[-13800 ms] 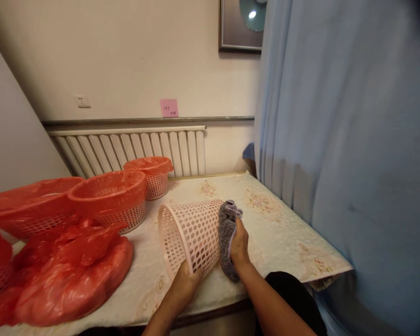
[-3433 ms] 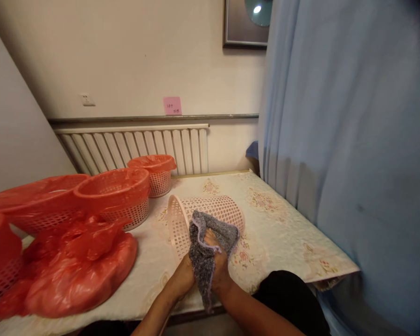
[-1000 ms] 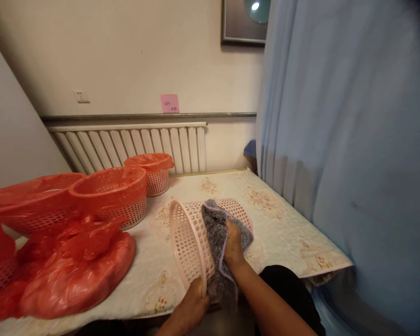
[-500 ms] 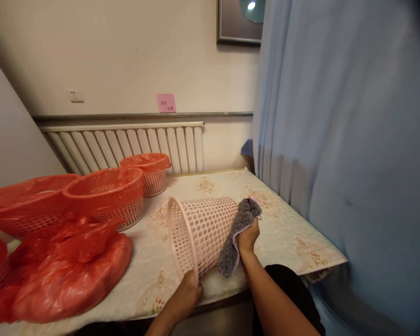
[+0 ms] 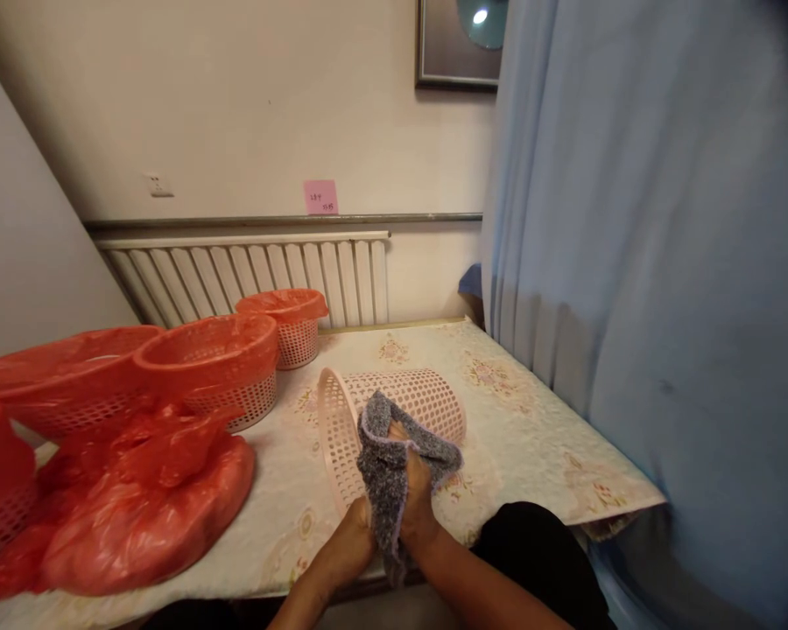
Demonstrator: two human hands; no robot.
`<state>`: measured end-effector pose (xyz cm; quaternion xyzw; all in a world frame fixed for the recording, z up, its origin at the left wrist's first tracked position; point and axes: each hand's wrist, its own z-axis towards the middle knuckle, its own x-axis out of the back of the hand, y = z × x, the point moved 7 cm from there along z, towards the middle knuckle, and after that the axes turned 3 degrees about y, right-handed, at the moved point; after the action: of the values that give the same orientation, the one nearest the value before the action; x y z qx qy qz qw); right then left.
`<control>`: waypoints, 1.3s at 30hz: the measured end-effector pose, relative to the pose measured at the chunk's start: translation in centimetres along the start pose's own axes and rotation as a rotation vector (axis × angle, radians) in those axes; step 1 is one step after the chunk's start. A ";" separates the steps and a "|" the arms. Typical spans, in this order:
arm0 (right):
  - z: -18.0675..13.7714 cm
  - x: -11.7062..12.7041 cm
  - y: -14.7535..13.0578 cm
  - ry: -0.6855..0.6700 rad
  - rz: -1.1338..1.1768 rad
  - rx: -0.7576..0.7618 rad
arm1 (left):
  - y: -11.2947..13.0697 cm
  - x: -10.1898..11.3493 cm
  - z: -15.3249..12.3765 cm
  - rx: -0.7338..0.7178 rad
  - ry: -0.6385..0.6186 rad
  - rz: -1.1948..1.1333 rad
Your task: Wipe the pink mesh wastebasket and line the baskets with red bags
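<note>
A pale pink perforated plastic basket (image 5: 426, 398) lies on its side on the table, its open mouth turned left toward me. My right hand (image 5: 418, 499) is closed on a grey fluffy cloth (image 5: 384, 472) with a lilac edge, pressing it against the basket's near side. My left hand (image 5: 355, 541) sits just left of the cloth at the basket's lower rim, gripping it; its fingers are partly hidden behind the cloth.
The table (image 5: 531, 437) carries a cream floral cover. On the left stand several baskets lined with red bags (image 5: 216, 350), plus a heap of red plastic bags (image 5: 137, 507). A white radiator (image 5: 249, 276) runs along the wall behind. A blue curtain (image 5: 663, 262) hangs at the right.
The cloth has come from the basket's far right end back to its near side by the rim. The basket has rolled a little and the camera shifted slightly.
</note>
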<state>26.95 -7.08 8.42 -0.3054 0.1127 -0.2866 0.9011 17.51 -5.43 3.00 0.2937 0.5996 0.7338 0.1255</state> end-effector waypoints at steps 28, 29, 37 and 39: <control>4.7 3.5 4.2 -0.091 -0.231 -0.093 | 1.6 0.8 0.8 -0.006 0.190 -0.207; 5.1 4.5 5.7 -0.037 -0.258 -0.170 | 1.5 0.8 0.7 0.003 0.178 -0.200; 4.2 11.1 12.5 0.441 -0.397 -0.525 | 2.0 0.7 0.5 -0.074 0.116 -0.240; 3.6 10.6 12.2 0.440 -0.387 -0.533 | 2.1 0.9 0.7 -0.084 0.112 -0.269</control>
<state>42.32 -3.60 3.44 -0.4756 0.3138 -0.4703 0.6739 17.59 -4.93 5.36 0.1636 0.6082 0.7502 0.2011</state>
